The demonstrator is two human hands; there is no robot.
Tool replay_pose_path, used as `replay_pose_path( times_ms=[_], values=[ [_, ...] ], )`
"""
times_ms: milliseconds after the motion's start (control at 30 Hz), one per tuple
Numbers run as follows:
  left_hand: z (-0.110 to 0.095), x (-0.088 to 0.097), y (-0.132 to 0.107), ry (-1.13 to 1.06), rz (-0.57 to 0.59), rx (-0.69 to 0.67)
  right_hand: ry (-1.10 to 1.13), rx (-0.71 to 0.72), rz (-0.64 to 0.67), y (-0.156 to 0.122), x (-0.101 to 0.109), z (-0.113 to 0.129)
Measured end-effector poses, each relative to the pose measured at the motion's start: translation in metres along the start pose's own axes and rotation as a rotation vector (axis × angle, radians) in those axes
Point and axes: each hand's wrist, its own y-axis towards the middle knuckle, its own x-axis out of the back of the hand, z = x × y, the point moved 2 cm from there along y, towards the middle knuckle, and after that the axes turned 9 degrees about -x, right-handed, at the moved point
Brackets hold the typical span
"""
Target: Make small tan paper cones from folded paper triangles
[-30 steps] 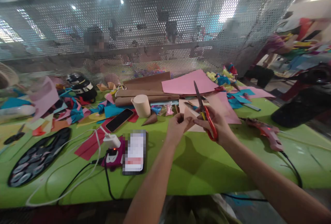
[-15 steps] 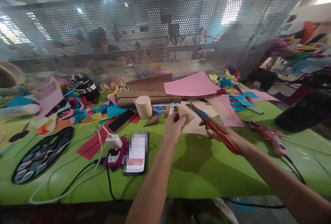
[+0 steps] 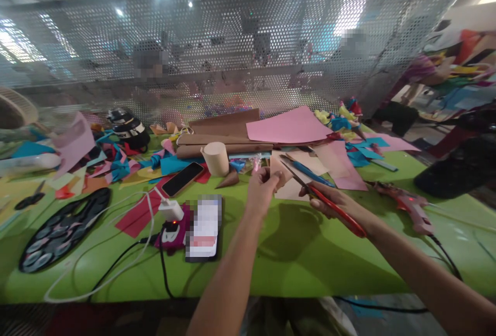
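My left hand (image 3: 265, 187) pinches a small piece of light tan paper (image 3: 279, 166) between thumb and fingers. My right hand (image 3: 329, 200) is closed round the red handles of a pair of scissors (image 3: 336, 211). The scissors' dark blades point up and left, their tip close to the tan paper; whether they touch it I cannot tell. Just behind the blades lies a slim blue tool (image 3: 310, 173), its kind unclear, over pale paper sheets (image 3: 292, 190). A brown paper cone (image 3: 228, 179) and a cream paper roll or tape (image 3: 216, 159) are left of my left hand.
Two phones (image 3: 203, 227) (image 3: 183, 179) and a purple power socket with a white plug (image 3: 171, 211) sit left, with loose cables. A pink glue gun (image 3: 408, 205) lies right. Pink paper (image 3: 289, 125) and brown rolls (image 3: 228, 149) are behind, before a perforated metal screen (image 3: 232, 57).
My right hand and the scissors have shifted slightly down and right; the blades now show apart from the blue tool. My left hand keeps its pinch on the paper, nearly still.
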Motion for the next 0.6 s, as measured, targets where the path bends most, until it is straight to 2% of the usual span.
replay_pose_path(
  times_ms=[233, 400, 600],
  values=[
    [-0.003, -0.001, -0.001, 0.004, -0.006, 0.001, 0.019, -0.018, -0.014, -0.001, -0.001, 0.003],
    [-0.002, -0.001, 0.0, -0.002, -0.027, 0.002, 0.036, 0.027, 0.004, 0.006, -0.002, -0.003],
    [0.0, -0.002, 0.0, -0.104, -0.031, 0.028, 0.088, 0.03, 0.012, 0.009, -0.004, -0.01]
  ],
)
